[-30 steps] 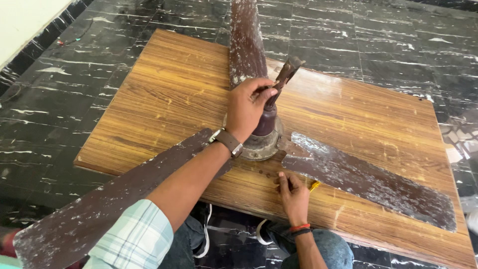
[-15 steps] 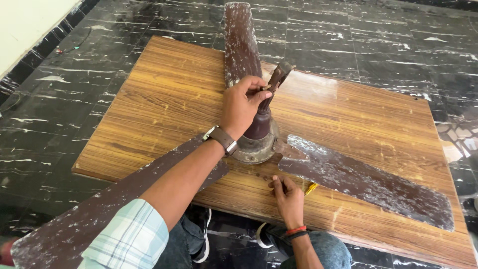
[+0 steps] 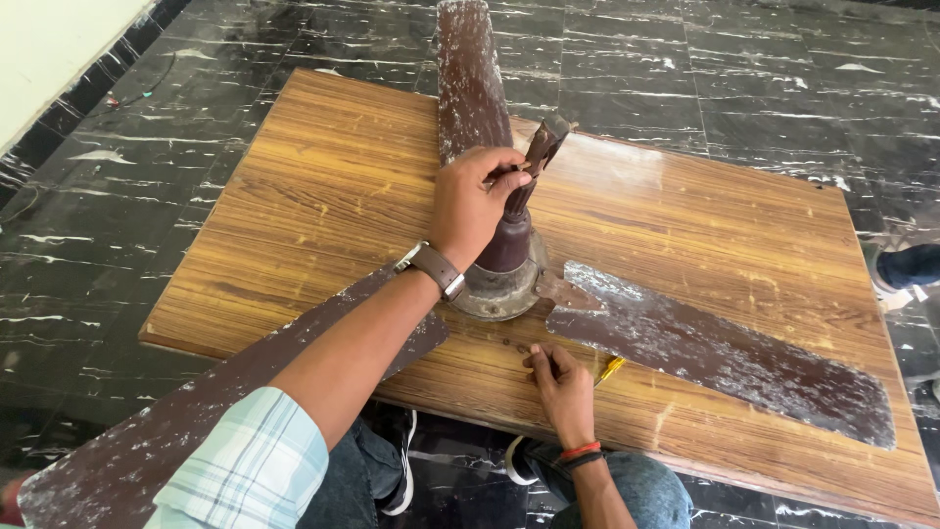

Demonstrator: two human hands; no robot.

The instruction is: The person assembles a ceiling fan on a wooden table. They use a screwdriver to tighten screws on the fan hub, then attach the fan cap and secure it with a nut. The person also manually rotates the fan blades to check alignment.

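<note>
An old brown ceiling fan [image 3: 494,284] lies on a wooden board [image 3: 705,225], its three blades flecked with white. My left hand [image 3: 470,206], a watch on its wrist, grips the fan's upright brown rod [image 3: 529,176] above the motor hub. My right hand [image 3: 563,382], with red and black bands at the wrist, rests on the board just in front of the hub, fingers curled and fingertips down by a small dark spot. A yellow tool handle [image 3: 610,369] shows beside that hand, under the right blade's [image 3: 725,358] edge. I cannot tell whether the hand holds it.
The board lies on a black marble floor [image 3: 783,78]. One blade [image 3: 470,69] points away, another [image 3: 196,431] runs toward the lower left past the board's edge. My knees sit under the near edge. A pale wall [image 3: 49,49] stands at the upper left. A shoe [image 3: 906,266] shows at the right.
Almost nothing: my left hand keeps its grip on the rod, my right hand stays on the board, and the view has shifted slightly.
</note>
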